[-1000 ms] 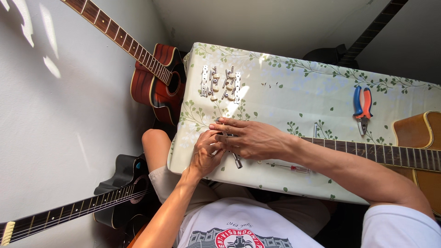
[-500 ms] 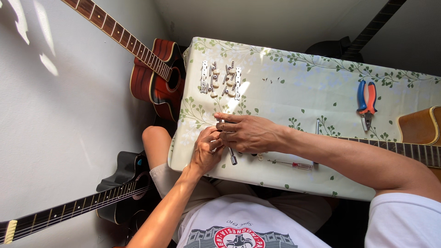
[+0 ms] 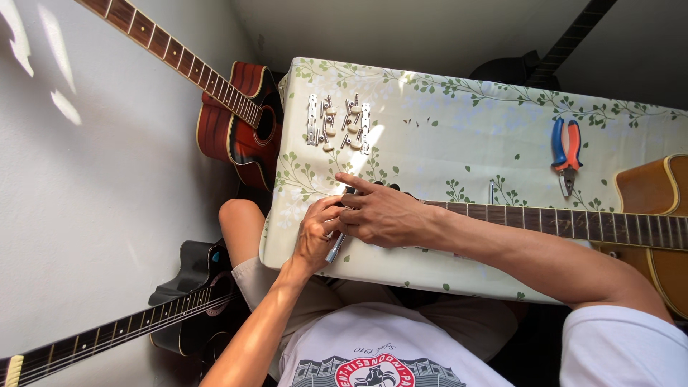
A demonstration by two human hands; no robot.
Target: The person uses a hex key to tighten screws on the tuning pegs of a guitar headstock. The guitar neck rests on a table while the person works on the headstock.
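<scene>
Your left hand (image 3: 315,233) sits at the near left edge of the table (image 3: 459,136), fingers curled together around a slim metal tool (image 3: 335,249) whose shaft pokes out toward six o'clock from under your palm. Your right hand (image 3: 380,215) lies flat just at three o'clock of it, touching it, fingers together and pressed down over the head end of the guitar neck (image 3: 559,223); whether those fingers pinch anything underneath, you cannot tell from here. The neck runs off to three o'clock across the flowered cloth to the tan guitar body (image 3: 652,215) at the right edge.

Up at twelve o'clock from your hands, two strips of tuning pegs (image 3: 338,123) lie side by side on the cloth, well apart from your fingers. Far over at two o'clock rests a pair of pliers (image 3: 566,150) with blue and orange handles, just above the neck.

Off the table, a red guitar (image 3: 240,129) leans against the wall at ten o'clock, and a black guitar (image 3: 190,301) lies by your left knee at eight o'clock.
</scene>
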